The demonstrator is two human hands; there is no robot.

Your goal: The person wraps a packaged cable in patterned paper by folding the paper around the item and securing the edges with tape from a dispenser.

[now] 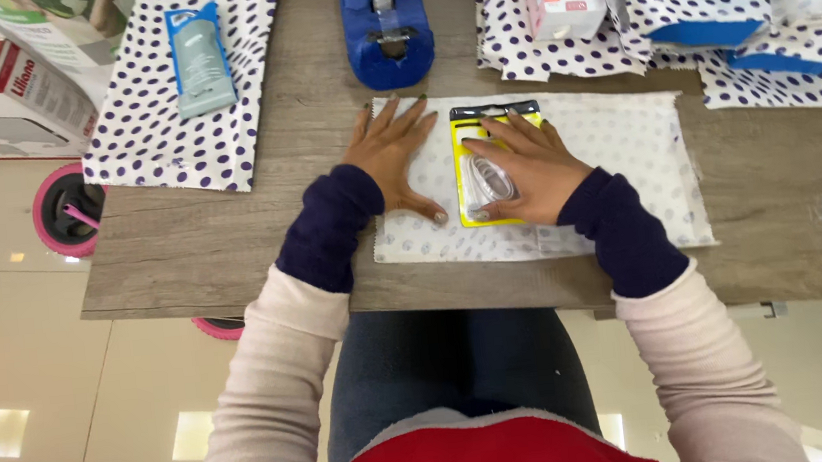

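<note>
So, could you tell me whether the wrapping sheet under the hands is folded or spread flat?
Spread flat: the sheet lies open on the table, the yellow package on top.

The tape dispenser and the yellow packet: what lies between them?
In the head view, only bare wood of the table and the paper sheet's top edge separate the tape dispenser from the yellow packet.

Grey wooden table (pixel 231 238); dotted paper sheets (pixel 615 156) and blue tape dispenser (pixel 387 32) on it.
</note>
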